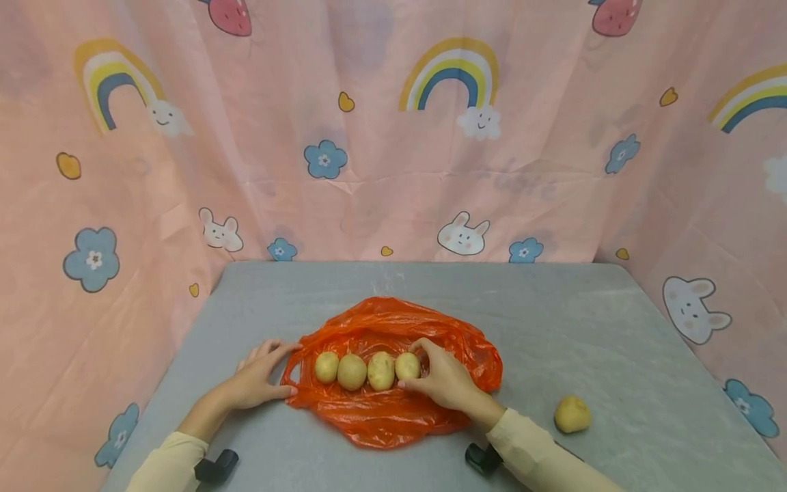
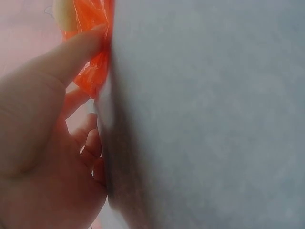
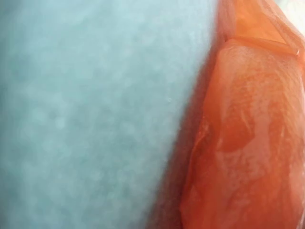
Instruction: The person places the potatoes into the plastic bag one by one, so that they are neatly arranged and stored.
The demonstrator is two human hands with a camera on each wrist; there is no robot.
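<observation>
A red-orange plastic bag lies spread on the table, its left end showing a handle loop. Several potatoes sit in a row on it, among them a left-end potato and a speckled potato. My right hand pinches the right-end potato between thumb and fingers. At the bag's left end my left hand touches the handle edges, thumb and forefinger spread apart. The left wrist view shows the left thumb against the plastic. Only bag and table appear in the right wrist view; the right hand is out of it.
Another potato lies alone on the grey table, right of the bag. Dark wrist-camera parts show beside the forearms. A pink patterned curtain hangs behind the table and along both sides.
</observation>
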